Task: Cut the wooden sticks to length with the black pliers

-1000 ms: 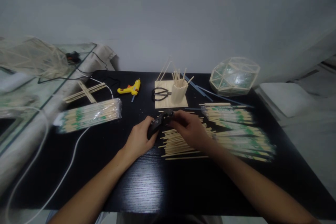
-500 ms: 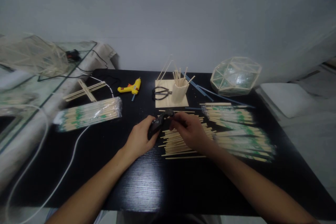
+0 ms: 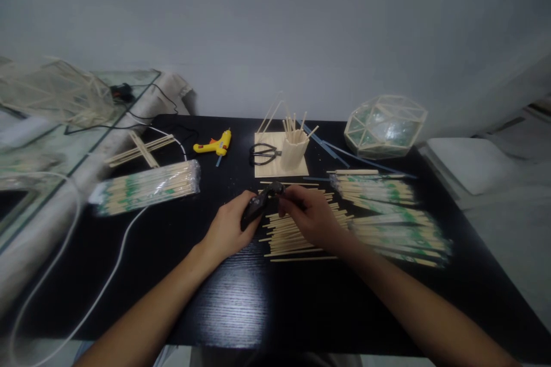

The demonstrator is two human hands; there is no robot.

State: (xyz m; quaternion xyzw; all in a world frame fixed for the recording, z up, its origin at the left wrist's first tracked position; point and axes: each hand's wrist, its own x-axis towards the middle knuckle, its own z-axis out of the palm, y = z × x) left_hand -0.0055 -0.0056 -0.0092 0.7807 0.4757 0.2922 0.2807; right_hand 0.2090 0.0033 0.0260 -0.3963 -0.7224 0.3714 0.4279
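My left hand (image 3: 232,222) is wrapped around the handle of a black curved hand tool (image 3: 258,205), whose exact kind I cannot make out. The tool's head points up and to the right. My right hand (image 3: 312,215) is closed in a pinch right beside that head; whatever lies between its fingertips is hidden. Under and around the right hand, loose thin wooden sticks (image 3: 286,238) are spread on the black table (image 3: 327,304). Just beyond the hands, a wooden cup (image 3: 293,155) full of upright sticks stands on a square wooden board (image 3: 269,170), with black-handled scissors (image 3: 263,153) beside it.
Plastic-wrapped stick packs lie left (image 3: 148,186) and right (image 3: 400,229). A yellow glue gun (image 3: 215,143) rests behind the left hand, near crossed sticks (image 3: 144,150). A faceted stick-framed form (image 3: 387,126) stands at back right. A white cable (image 3: 124,241) loops along the left side.
Both hands keep almost the same place and grip. The tool's head has tipped slightly, and a small pale spot now shows between it and the right fingertips.
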